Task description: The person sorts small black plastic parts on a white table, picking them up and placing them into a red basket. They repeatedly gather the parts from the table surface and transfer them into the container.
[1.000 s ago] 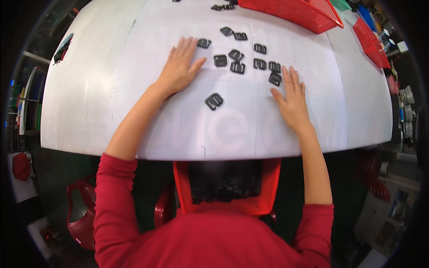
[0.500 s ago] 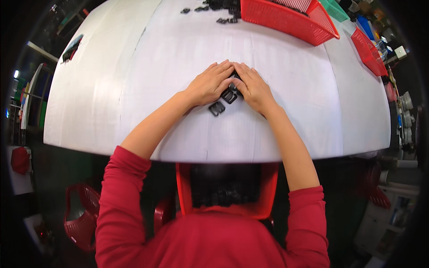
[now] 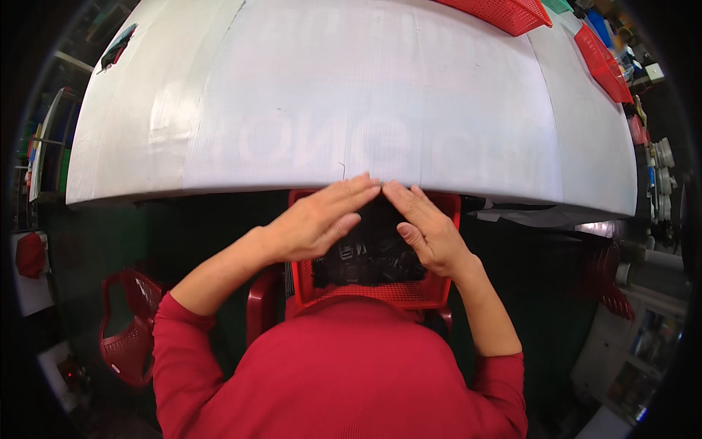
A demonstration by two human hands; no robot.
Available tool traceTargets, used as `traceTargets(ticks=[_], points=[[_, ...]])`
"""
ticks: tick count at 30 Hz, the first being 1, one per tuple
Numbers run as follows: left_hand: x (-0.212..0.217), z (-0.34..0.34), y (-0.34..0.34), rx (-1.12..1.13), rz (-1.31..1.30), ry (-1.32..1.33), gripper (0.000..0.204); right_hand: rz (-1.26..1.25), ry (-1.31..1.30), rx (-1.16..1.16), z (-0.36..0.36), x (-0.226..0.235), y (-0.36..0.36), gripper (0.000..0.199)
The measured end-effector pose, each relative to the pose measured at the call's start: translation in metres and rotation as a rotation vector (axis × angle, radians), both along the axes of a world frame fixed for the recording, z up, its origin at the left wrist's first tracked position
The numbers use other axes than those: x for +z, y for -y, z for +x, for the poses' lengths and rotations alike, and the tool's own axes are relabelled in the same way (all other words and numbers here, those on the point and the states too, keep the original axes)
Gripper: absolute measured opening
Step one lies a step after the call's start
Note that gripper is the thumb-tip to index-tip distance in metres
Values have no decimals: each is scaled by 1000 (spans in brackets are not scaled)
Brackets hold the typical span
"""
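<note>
Hands meet just below the near edge of the white corrugated-plastic tabletop (image 3: 351, 95): the left hand (image 3: 318, 219) and the right hand (image 3: 424, 227) are both flat and open, fingers stretched out and close together, fingertips touching one another at the tabletop's near edge. They hold nothing that can be seen; the palms face down over a red perforated plastic basket (image 3: 380, 293) that sits under that near edge, in front of the person's red-sleeved body. Inside the basket lies a dark heap of small black plastic buckles (image 3: 369, 260), partly hidden by the two hands above it.

Half a second ago both hands were cupped together on the tabletop, well in from its near edge, with a few black buckles gathered under and beside them. A second ago the hands were spread apart on the tabletop, with about a dozen buckles scattered between them. The stretch of tabletop in view carries no buckles now, and the hands have come back past the near edge to hover over the basket.

At the far right corner of the tabletop a red mesh plastic tray (image 3: 504, 11) shows in part, and a second red tray (image 3: 603, 62) lies along the right edge. A red plastic chair (image 3: 128, 329) stands low on the person's left.
</note>
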State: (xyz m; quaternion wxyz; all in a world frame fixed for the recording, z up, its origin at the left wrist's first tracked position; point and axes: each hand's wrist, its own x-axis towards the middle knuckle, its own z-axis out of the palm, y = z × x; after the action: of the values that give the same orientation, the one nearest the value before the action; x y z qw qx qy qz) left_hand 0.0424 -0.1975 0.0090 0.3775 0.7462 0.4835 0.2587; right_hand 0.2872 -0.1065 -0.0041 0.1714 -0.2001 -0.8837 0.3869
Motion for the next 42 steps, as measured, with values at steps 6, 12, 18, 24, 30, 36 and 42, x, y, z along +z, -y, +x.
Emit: traceTargets(ticks=[6,12,18,24,30,36,42], points=[[-6,-68,-73,371,229,-90,40,173,-12,-146,-13,27,-50,47],[-26,-152,-199,659,274,-128,42,151,-66,-233,-112,20,-162,50],[-67,-228,-334,898,328,-233,59,396,-114,-372,-243,-24,-281,59],[-80,-259,-427,1070,324,-362,68,443,-14,-723,-330,-38,-399,69],[-75,-262,-501,1183,306,-396,69,300,100,-1082,-366,-42,-456,82],[-74,-265,-522,1099,290,-376,70,115,-49,-1040,-345,-33,-499,79],[-70,-278,-538,1087,246,-420,78,114,-38,-1002,-325,-38,-567,83]])
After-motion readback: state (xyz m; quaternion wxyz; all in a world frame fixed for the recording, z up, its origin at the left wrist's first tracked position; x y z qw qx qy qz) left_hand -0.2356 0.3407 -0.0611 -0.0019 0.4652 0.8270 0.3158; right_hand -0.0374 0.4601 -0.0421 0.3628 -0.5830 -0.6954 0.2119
